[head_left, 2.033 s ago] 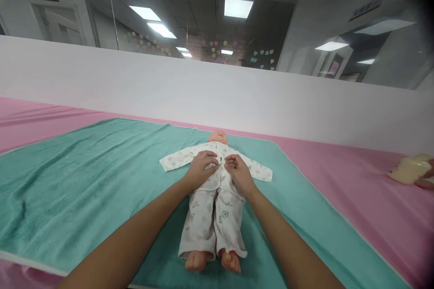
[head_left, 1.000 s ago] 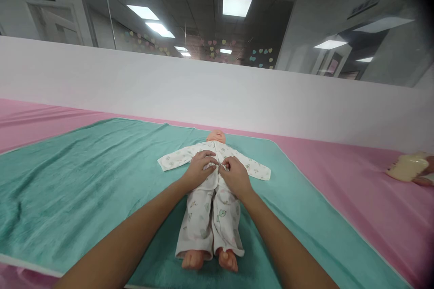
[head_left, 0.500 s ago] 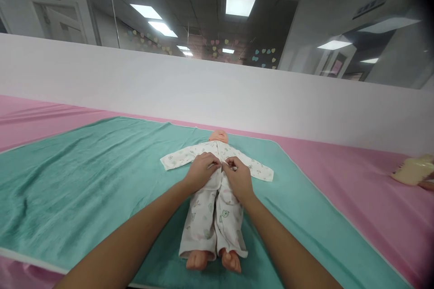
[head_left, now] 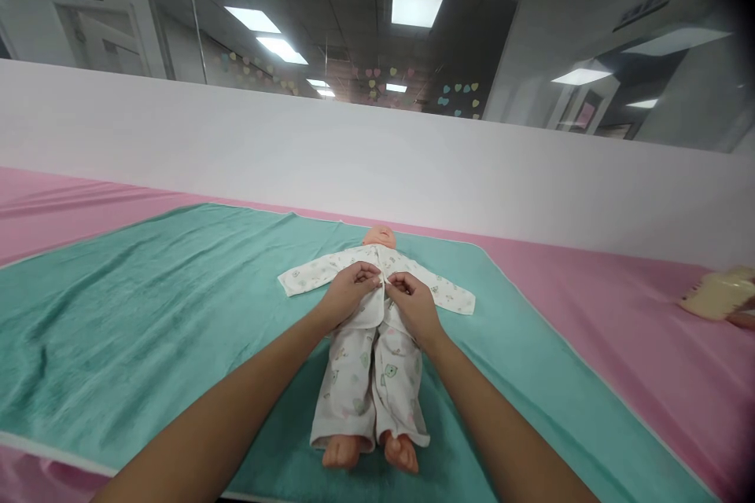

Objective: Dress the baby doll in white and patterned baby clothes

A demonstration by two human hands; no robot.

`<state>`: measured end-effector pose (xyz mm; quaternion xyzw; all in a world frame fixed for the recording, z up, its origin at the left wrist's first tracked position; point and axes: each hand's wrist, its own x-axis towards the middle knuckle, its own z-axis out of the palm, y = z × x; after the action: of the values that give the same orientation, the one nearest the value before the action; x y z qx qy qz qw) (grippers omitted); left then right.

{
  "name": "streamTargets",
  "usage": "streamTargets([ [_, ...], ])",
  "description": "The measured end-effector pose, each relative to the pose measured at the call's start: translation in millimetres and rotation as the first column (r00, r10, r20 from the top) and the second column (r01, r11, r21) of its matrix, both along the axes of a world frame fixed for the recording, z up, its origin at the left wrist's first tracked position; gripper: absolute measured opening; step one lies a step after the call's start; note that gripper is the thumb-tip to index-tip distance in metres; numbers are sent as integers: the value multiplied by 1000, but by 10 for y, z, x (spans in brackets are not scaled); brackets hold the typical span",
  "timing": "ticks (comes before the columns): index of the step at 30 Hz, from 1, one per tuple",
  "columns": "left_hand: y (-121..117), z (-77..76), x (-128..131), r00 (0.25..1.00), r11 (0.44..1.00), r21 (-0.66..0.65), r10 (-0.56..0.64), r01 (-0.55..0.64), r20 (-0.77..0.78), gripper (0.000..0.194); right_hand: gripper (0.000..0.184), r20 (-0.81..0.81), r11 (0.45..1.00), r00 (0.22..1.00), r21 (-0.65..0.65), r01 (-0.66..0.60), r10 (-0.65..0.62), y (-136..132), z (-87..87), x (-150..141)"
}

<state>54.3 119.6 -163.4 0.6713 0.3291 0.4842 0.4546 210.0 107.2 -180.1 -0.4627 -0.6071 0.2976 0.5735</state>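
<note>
A baby doll [head_left: 381, 236] lies on its back, feet toward me, with both arms spread inside long sleeves. It wears a white printed baby shirt [head_left: 451, 295] and matching trousers [head_left: 348, 381]. My left hand [head_left: 352, 291] pinches the shirt's front edge at the middle of the chest. Just across the opening, my right hand [head_left: 413, 300] pinches the other front edge, its fingertips close to the left ones. Whatever fastener lies between the fingertips is too small to make out. The doll's bare feet [head_left: 342, 452] stick out of the trouser legs.
Under the doll spreads a green towel [head_left: 147, 314] on a pink cover [head_left: 590, 283]. A low white wall [head_left: 354, 157] with glass above stands behind. At the far right edge lies a pale yellow object [head_left: 716, 295], partly cut off.
Both hands have shifted slightly up the shirt front toward the doll's head, still pinching its edges. More of the shirt's lower front flap shows. The doll stays in place.
</note>
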Motion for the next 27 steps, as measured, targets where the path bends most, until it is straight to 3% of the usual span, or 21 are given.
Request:
streamTargets([
  [7,32,-31,2,999,1000,-20,-17,18,35,19,19,-141,998,988,-17,-65,62,26,-12,4],
  [17,43,-49,7,1000,999,45,-23,22,11,18,21,-37,998,998,-32,-58,57,-8,5,-2],
  [27,34,-53,-10,1000,997,69,-20,20,-7,18,24,-33,997,998,-59,-57,56,3,-16,1],
])
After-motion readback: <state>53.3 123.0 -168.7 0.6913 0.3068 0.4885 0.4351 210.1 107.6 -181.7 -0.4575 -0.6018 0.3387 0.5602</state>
